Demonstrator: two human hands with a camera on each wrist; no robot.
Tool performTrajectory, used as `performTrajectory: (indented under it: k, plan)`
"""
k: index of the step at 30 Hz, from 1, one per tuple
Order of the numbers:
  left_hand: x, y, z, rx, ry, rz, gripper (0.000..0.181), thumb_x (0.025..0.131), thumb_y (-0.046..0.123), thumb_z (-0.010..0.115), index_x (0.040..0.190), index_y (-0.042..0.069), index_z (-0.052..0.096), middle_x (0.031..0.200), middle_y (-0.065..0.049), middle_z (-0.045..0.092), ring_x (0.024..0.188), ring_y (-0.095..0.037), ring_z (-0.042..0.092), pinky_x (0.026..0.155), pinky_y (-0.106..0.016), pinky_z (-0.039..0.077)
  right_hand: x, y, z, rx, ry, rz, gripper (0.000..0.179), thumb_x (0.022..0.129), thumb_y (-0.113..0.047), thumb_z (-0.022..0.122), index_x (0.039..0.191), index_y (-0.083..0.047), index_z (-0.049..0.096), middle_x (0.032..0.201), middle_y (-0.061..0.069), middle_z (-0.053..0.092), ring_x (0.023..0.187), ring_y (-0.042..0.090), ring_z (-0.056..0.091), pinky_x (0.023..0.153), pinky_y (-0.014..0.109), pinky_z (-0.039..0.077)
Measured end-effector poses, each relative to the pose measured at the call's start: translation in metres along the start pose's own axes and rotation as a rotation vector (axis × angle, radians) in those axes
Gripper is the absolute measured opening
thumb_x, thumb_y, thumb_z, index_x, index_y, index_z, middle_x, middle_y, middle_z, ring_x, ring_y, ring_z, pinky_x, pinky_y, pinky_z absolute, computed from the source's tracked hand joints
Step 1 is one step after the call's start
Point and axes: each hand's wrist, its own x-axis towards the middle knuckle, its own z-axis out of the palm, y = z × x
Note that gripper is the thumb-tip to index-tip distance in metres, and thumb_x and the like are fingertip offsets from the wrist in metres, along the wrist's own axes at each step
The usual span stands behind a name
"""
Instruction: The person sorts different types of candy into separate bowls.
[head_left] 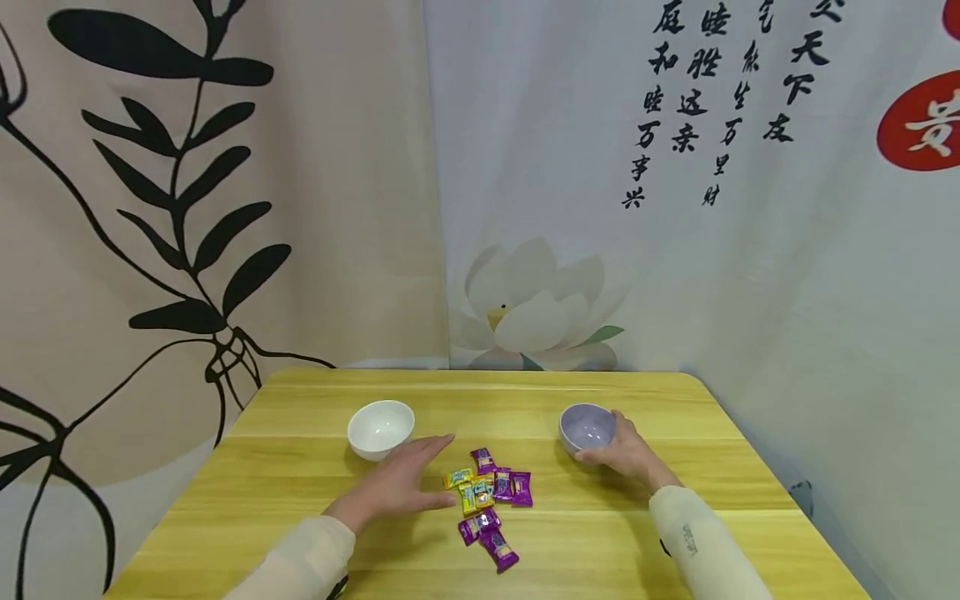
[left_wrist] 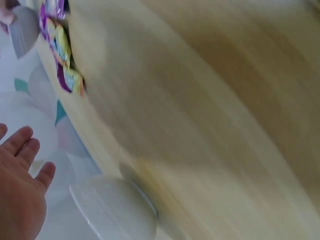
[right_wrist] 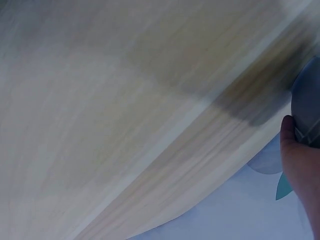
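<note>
My right hand (head_left: 630,456) grips a small lavender bowl (head_left: 587,427) by its right side, thumb at the near wall and fingers round the far side. In the right wrist view the thumb presses the wall of that bowl (right_wrist: 308,95). My left hand (head_left: 392,485) is spread with its fingers extended, holding nothing, between a white bowl (head_left: 380,427) and a loose group of wrapped candies (head_left: 483,492). Purple and yellow wrappers make up the group. From the left wrist, the white bowl (left_wrist: 117,207) appears beside the open fingers (left_wrist: 25,145).
A wooden table (head_left: 300,517) with rounded far corners carries everything. Behind it hang cloth backdrops, one with dark painted leaves (head_left: 217,175), the other with a pale lotus (head_left: 540,308) and black lettering.
</note>
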Motion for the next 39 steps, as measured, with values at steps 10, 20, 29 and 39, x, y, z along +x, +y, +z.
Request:
performTrajectory:
  k: [10, 20, 29, 39]
  plan:
    - [0.009, 0.024, 0.023, -0.029, -0.131, 0.069, 0.085, 0.083, 0.053, 0.075, 0.150, 0.010, 0.044, 0.144, -0.009, 0.052, 0.132, -0.032, 0.047, 0.109, -0.052, 0.034, -0.001, 0.001, -0.004, -0.017, 0.011, 0.008, 0.126, 0.073, -0.048, 0.086, 0.153, 0.007, 0.007, 0.151, 0.031, 0.022, 0.131, 0.049, 0.035, 0.108, 0.064, 0.028]
    - [0.013, 0.040, 0.046, 0.061, -0.191, 0.199, 0.073, 0.084, 0.051, 0.075, 0.143, 0.016, 0.053, 0.139, -0.001, 0.056, 0.128, -0.023, 0.052, 0.107, -0.044, 0.040, 0.001, 0.003, -0.001, -0.011, 0.021, -0.010, 0.125, 0.073, -0.047, 0.086, 0.153, 0.008, 0.007, 0.150, 0.033, 0.023, 0.132, 0.049, 0.036, 0.107, 0.063, 0.029]
    - [0.014, 0.043, 0.060, 0.096, -0.176, 0.262, 0.064, 0.083, 0.046, 0.078, 0.137, 0.018, 0.059, 0.130, 0.002, 0.061, 0.121, -0.017, 0.055, 0.105, -0.038, 0.041, 0.001, 0.002, 0.003, 0.007, 0.039, -0.036, 0.125, 0.072, -0.045, 0.088, 0.153, 0.008, 0.010, 0.150, 0.033, 0.025, 0.131, 0.047, 0.038, 0.107, 0.062, 0.030]
    - [0.015, 0.045, 0.066, 0.198, -0.090, 0.466, 0.038, 0.083, 0.037, 0.079, 0.115, 0.018, 0.073, 0.112, 0.008, 0.066, 0.107, -0.008, 0.059, 0.097, -0.031, 0.045, -0.001, -0.001, 0.002, 0.007, 0.043, -0.030, 0.125, 0.071, -0.043, 0.089, 0.152, 0.009, 0.010, 0.149, 0.033, 0.026, 0.130, 0.048, 0.039, 0.107, 0.062, 0.031]
